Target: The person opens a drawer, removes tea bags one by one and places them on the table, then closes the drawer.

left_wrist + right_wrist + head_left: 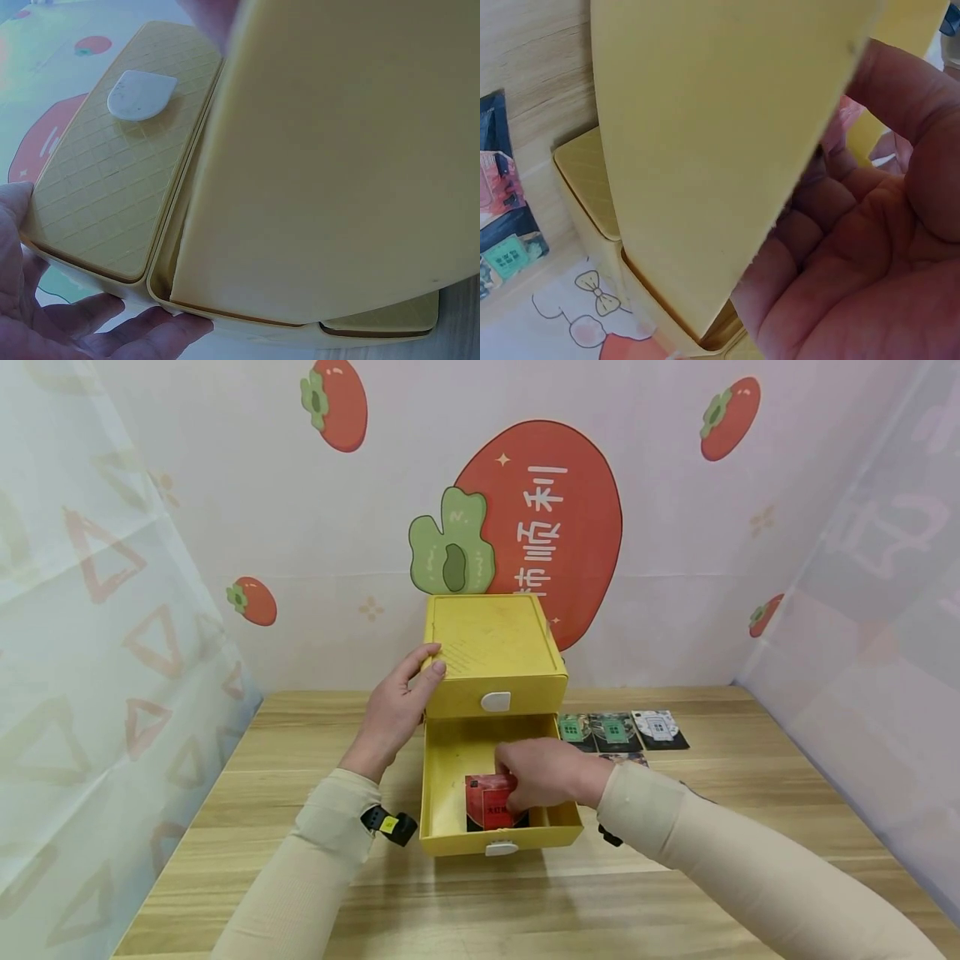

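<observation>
The left hand (399,708) is resting, unclenched, against the yellow cabinet (495,639); the right hand (553,772) is pinching a red packet (483,802) in the open drawer (459,845).

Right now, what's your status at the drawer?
Left hand touching left side of yellow cabinet. Right hand pinching red packet inside open drawer. That hand partly covers packet.

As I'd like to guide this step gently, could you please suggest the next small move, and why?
I would probably have the right hand lift the red packet straight up: it appears to grip the packet's edge inside the open drawer, other packets lie on the table, and the left hand against the yellow cabinet may steady it.
</observation>
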{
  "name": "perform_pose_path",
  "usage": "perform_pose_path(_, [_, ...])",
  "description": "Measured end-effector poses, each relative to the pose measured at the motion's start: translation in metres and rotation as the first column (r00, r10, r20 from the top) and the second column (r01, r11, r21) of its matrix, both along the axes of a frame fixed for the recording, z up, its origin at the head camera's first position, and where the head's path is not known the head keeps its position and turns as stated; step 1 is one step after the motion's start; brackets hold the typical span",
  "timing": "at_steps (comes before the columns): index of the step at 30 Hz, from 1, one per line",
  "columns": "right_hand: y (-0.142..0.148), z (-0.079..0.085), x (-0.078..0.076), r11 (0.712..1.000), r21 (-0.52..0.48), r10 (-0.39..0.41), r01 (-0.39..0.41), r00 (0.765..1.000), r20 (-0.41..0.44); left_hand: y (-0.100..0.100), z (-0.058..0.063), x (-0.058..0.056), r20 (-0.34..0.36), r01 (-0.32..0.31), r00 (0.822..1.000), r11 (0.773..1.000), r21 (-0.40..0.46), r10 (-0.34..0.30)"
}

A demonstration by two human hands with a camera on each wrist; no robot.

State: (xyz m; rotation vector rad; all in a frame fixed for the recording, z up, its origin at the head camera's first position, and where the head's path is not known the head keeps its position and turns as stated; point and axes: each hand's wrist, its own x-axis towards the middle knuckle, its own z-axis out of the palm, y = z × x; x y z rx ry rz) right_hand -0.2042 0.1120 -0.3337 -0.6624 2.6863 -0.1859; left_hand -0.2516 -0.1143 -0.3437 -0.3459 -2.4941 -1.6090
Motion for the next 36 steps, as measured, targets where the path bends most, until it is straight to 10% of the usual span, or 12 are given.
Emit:
perform_pose_path(17, [0.015,0.005,0.000,0.983,-0.171,0.076,-0.062,0.994,0.073,0.001,0.000,0.001,-0.004,0.004,1.000,1.000,-0.005,-0.004])
perform_pose_path(36, [0.054,0.021,-0.005,0.777,-0.565,-0.092,0.276,0.939,0.331,0.001,0.000,0.001,0.000,0.002,1.000,1.000,0.000,-0.002])
